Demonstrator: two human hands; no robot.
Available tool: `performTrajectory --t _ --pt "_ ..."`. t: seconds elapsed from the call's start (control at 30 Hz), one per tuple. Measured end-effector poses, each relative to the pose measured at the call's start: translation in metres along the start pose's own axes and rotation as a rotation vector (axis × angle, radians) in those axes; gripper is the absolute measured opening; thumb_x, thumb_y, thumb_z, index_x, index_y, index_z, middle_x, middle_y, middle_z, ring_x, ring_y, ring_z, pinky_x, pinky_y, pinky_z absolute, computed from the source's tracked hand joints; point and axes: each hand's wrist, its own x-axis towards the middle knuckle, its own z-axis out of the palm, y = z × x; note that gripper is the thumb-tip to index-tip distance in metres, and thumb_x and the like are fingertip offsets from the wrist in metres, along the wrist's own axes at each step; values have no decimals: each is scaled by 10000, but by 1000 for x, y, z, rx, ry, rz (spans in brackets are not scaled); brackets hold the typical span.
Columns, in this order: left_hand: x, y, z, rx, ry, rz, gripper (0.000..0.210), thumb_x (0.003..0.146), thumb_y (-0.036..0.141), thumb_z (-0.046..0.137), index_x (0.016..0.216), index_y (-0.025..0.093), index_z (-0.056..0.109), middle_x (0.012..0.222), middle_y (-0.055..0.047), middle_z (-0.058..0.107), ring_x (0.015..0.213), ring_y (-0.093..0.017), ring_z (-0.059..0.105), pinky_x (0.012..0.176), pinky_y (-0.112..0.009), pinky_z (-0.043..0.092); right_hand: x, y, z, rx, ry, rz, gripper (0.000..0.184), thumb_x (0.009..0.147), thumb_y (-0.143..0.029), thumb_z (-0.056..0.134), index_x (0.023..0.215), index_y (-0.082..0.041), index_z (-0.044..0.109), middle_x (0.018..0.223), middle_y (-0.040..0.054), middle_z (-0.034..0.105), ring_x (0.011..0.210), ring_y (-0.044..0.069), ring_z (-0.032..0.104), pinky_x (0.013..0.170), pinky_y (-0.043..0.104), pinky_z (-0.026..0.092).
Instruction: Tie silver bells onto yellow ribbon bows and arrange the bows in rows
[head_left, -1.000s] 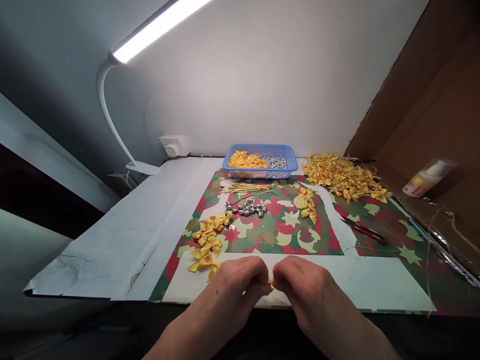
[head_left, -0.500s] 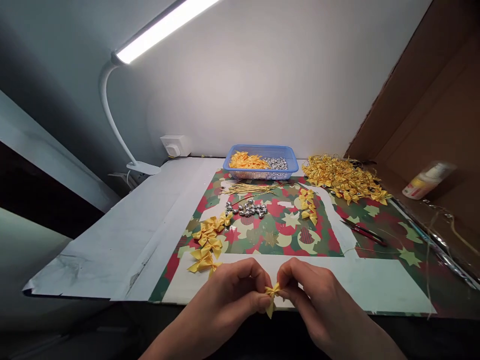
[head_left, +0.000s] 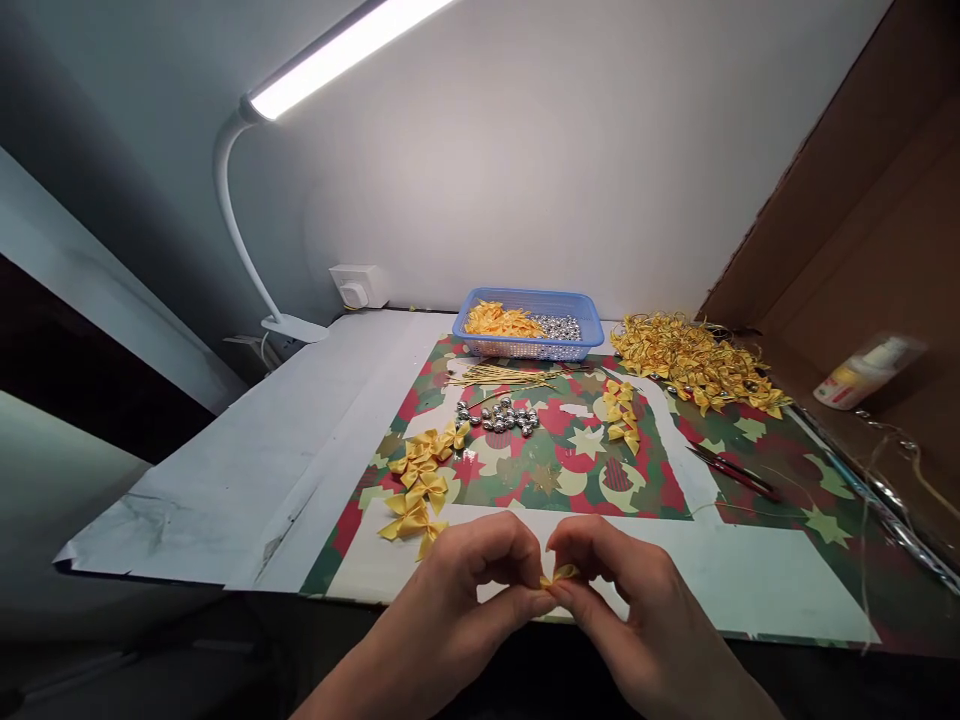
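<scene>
A small yellow ribbon bow [head_left: 561,575] is pinched at the table's front edge between both hands. My left hand [head_left: 480,575] grips it from the left with thumb and forefinger. From the right, my right hand [head_left: 626,590] has its thumb against the bow, the fingers curled above. Much of the bow is hidden by the fingertips. Beyond my left hand lies a row of yellow bows [head_left: 420,480]. A cluster of silver bells [head_left: 506,415] sits farther back, and a shorter line of yellow bows [head_left: 621,412] lies to its right.
A blue basket [head_left: 529,350] with orange-yellow bows and silver bells stands by the wall. Gold cords [head_left: 499,376] lie before it. At right are a heap of corded bows [head_left: 694,365], dark tweezers or snips [head_left: 735,470] and a bottle [head_left: 862,375]. A lamp [head_left: 244,230] stands left.
The bow has turned between my fingers, and less of it shows. My right thumb has come in close to my left thumb. The view has shifted slightly.
</scene>
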Motion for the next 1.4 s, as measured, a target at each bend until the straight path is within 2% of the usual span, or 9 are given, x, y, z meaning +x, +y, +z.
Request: performTrajectory --t 0.2,0.37,0.43,0.57,0.77,0.87,0.97,1.1,1.4 --pt "2 -7 0 -75 -22 -48 210 887 253 648 713 199 544 680 60 497 643 -129 429 592 -248 365 1 -2 -2 -24 -56 -15 160 888 -96 490 955 -235 532 784 -44 565 672 114 517 644 208 433" --pt "8 -17 -7 -231 151 -18 171 968 382 540 926 221 577 633 75 503 610 -134 484 612 -256 412 0 1 -2 105 8 130 241 878 -155 563 1103 -239 589 781 -40 636 691 121 588 660 206 453" --pt "6 -18 -8 -300 170 -23 230 927 436 599 971 211 617 684 46 582 661 -148 540 662 -268 448 -2 1 -2 142 55 165 219 879 -182 574 1085 -247 608 768 -43 650 683 124 592 666 211 458" --pt "-3 -16 2 -445 93 -116 184 796 331 783 834 178 687 754 22 639 703 -134 544 671 -231 444 -3 1 -1 121 100 184 194 872 -213 603 1061 -259 614 780 -44 675 690 131 596 679 224 461" --pt "-7 -14 14 -501 106 -163 163 821 312 773 796 155 734 697 20 647 681 -121 527 670 -215 435 -1 -5 -3 26 59 125 132 959 -275 524 1012 -246 642 931 -11 710 814 144 637 730 224 467" --pt "-8 -14 14 -536 102 -141 162 814 317 778 802 159 748 736 1 691 721 -140 575 697 -225 454 2 -12 -4 3 -29 189 133 956 -289 533 918 -233 648 876 -17 675 782 139 606 638 212 432" --pt "-9 -14 13 -495 117 -145 201 809 351 774 793 153 741 744 -15 690 743 -165 590 707 -248 463 5 -13 -1 30 -69 258 98 927 -267 563 855 -218 607 793 -24 611 731 138 566 572 225 384" --pt "-12 -18 14 -376 135 -124 252 859 399 698 780 160 705 696 2 608 695 -163 541 665 -257 444 6 -8 5 64 -21 214 104 918 -252 558 827 -209 583 769 -15 592 722 145 556 639 242 413" --pt "-14 -26 26 69 365 55 246 934 296 531 715 206 595 661 15 559 628 -163 520 591 -250 411 7 -3 17 137 108 161 80 852 -204 583 775 -190 567 695 -20 539 650 137 501 634 243 426"
